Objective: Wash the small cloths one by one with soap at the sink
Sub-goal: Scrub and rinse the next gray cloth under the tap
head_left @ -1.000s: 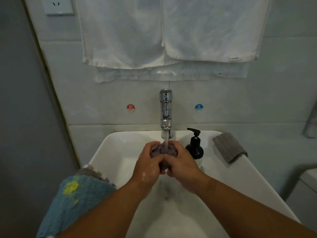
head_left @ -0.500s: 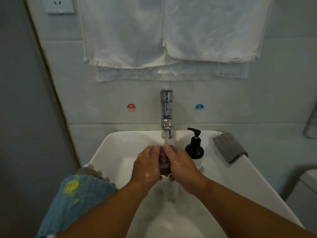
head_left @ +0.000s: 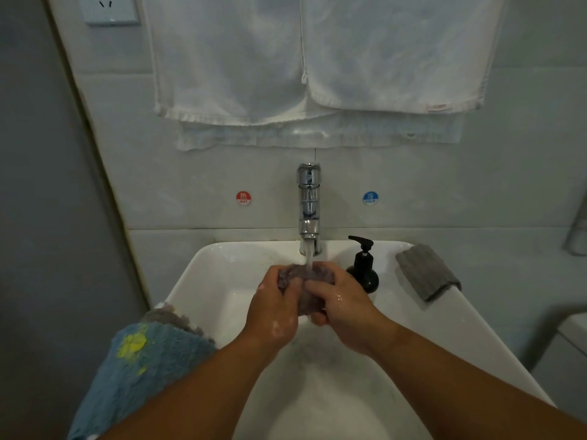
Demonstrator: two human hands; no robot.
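Pale tiled wall backs a white sink (head_left: 197, 274), where both hands meet under the running tap (head_left: 308, 204). The left hand (head_left: 273, 315) and right hand (head_left: 343, 308) each curl their fingers round one bunched purplish-grey cloth (head_left: 309, 300), pressed between them directly in the stream; suds fleck the left hand. Just right of them a black soap dispenser (head_left: 363, 271) stands on the far rim. A folded grey cloth (head_left: 427, 271) lies on the right rim, well apart. Over the near left rim drapes a blue cloth (head_left: 149, 360) with a yellow patch, on top of a greyish scalloped cloth (head_left: 171, 314). By my judgement this cloth is mid-wash, already soaped and being rinsed. Whether the rim cloths are washed or waiting, I cannot tell.
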